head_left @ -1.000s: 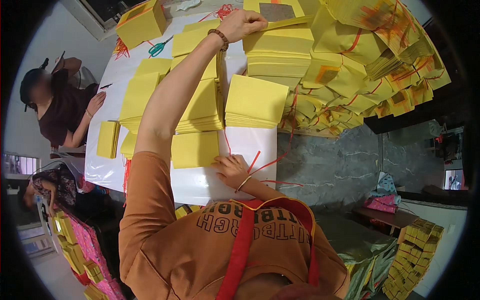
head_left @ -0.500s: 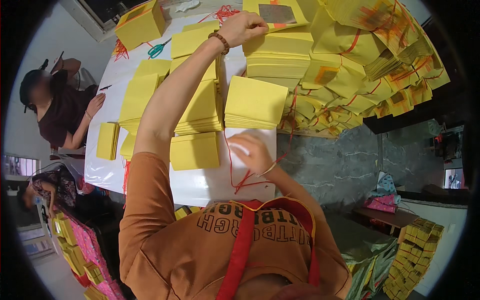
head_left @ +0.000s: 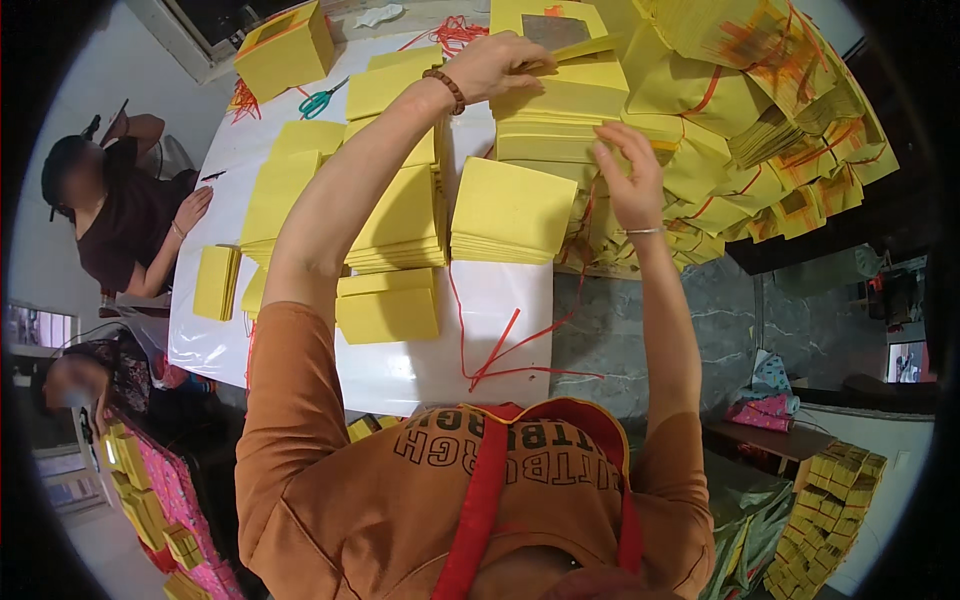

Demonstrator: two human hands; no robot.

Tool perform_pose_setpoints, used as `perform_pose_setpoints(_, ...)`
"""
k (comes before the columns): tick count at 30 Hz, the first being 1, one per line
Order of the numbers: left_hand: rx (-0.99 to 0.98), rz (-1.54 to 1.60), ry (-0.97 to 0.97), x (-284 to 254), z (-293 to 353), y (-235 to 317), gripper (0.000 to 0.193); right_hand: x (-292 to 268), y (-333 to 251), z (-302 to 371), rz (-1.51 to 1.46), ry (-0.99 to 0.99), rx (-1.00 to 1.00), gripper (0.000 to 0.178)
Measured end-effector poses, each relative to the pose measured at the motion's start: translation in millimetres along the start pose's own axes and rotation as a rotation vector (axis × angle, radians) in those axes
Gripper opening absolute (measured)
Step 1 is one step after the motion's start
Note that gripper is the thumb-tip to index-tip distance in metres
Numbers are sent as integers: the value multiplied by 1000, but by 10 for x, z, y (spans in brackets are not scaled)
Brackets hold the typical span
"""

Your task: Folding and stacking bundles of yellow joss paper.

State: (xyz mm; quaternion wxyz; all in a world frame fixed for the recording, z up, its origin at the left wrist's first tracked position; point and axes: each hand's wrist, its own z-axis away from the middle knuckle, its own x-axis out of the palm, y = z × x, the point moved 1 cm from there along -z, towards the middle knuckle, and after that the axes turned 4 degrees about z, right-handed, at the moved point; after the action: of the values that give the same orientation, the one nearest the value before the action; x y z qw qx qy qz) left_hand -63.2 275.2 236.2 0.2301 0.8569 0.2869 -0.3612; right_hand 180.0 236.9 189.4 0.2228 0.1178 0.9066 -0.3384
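Observation:
At the far edge of the white table, my left hand (head_left: 495, 68) is closed at the near edge of some raised yellow paper (head_left: 582, 47), on top of a tall stack of yellow paper (head_left: 560, 100). Its fingertips are partly hidden. My right hand (head_left: 632, 180) reaches to the right front side of that stack, thumb and fingers apart, fingertips at the sheets' edge. Nearer me sits a separate fanned stack of yellow paper (head_left: 515, 205). Below it a thin red string (head_left: 490, 372) lies crossed on the table.
More yellow paper stacks (head_left: 395, 215) fill the table's left part. Teal scissors (head_left: 318, 102) and a yellow box (head_left: 285, 52) lie at the back left. Red-tied yellow bundles (head_left: 740, 190) crowd the right. A person (head_left: 120, 210) sits across at the left, another (head_left: 100, 380) below.
My right hand has moved from above the red string up to the tall stack. The left hand has shifted slightly, and the paper at its fingers is now lifted and tilted.

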Motion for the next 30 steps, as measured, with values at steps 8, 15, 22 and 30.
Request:
perform_pose_setpoints(8,-306,240,-103,-96,-22,14,30,-24,89,-49,6,2,89,21)
perform_pose_setpoints(15,-182,179,-5,-43,-20,-17,29,2,176,-97,-3,25,95,21)
perform_pose_setpoints(22,-28,-30,-149,-19,-15,-32,33,50,179,-43,-18,-12,84,21)
perform_pose_setpoints(30,-182,158,-150,-81,-30,-13,38,41,183,-39,-36,-6,99,21)
